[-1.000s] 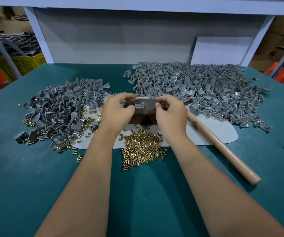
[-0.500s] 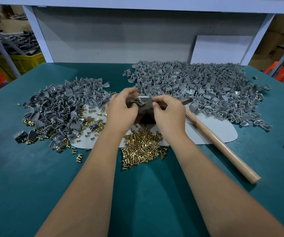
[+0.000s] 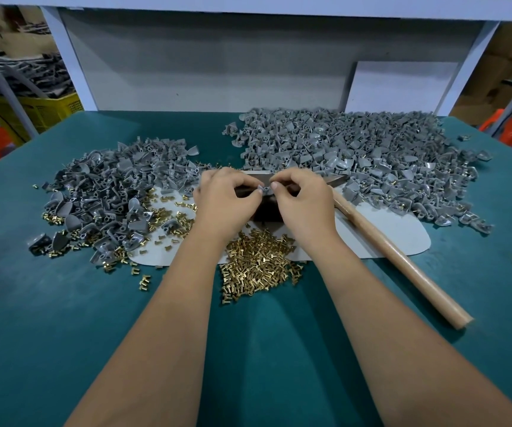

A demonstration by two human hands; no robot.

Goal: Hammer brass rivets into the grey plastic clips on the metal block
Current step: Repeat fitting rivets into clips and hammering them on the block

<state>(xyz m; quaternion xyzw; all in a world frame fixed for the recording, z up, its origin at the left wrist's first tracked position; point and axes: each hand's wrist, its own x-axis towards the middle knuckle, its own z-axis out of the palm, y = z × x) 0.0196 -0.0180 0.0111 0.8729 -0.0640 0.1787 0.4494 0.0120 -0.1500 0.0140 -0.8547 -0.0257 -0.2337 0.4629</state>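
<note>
Your left hand (image 3: 228,200) and your right hand (image 3: 305,201) meet above the metal block (image 3: 267,211), at the centre of the green tabletop (image 3: 63,303). The fingers of both hands are curled and together pinch one grey clip (image 3: 264,189) over the block. The brass rivets (image 3: 257,263) lie in a heap at 6 o'clock from the block. The hammer (image 3: 396,254) lies on the tabletop at 4 o'clock, its head just beside your right hand. Clip piles lie at 9 o'clock (image 3: 116,195) and at 1 o'clock (image 3: 356,158).
</note>
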